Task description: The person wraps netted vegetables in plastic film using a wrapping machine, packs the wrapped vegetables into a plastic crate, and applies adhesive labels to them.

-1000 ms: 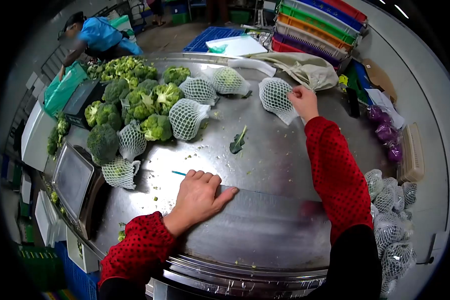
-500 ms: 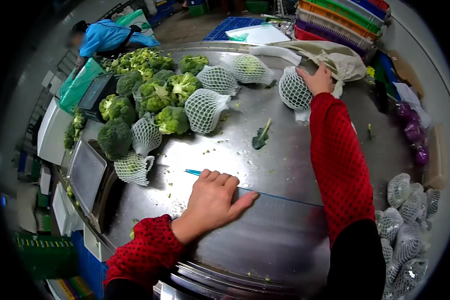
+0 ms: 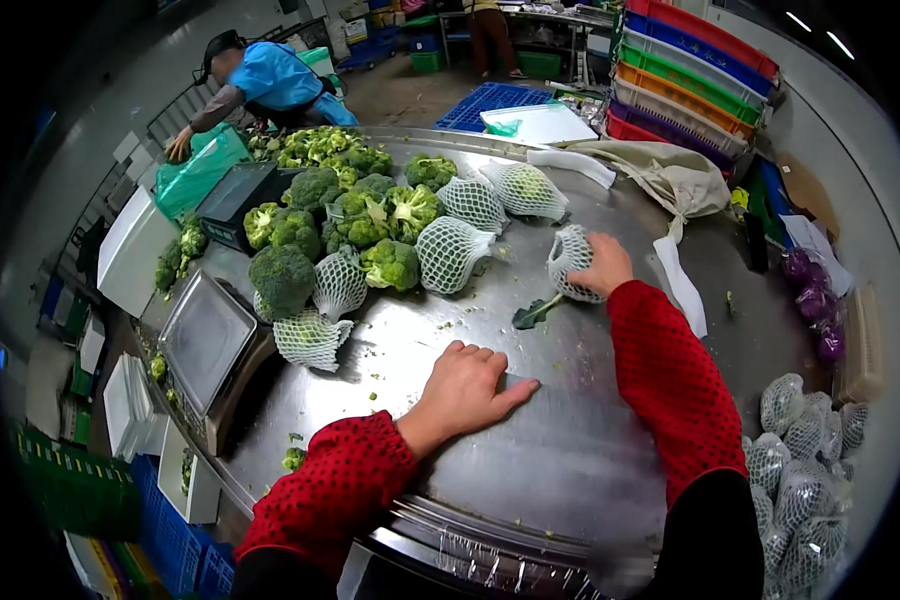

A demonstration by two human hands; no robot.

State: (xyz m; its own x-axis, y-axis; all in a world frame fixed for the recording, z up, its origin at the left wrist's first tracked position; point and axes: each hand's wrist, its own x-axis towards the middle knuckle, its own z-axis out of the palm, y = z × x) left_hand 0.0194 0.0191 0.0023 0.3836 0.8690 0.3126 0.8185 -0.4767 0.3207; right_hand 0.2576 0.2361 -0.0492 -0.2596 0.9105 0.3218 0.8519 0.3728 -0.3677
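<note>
My right hand grips a broccoli head in a white foam net, held at the right of the steel table. A broccoli leaf lies just below it. My left hand rests palm down near the front of the table, thumb spread, with nothing visible in it. To the left are several bare broccoli heads in a pile. Netted broccoli heads lie along the pile's near and right sides.
A scale stands at the left edge. Flat white foam nets and a beige cloth lie right and behind. Netted produce is heaped at the right. Stacked crates stand behind. A person in blue leans at the far left.
My right hand has brought the netted broccoli nearer, beside the leaf. A thin blue line by my left hand no longer shows. The whole view has shifted.
</note>
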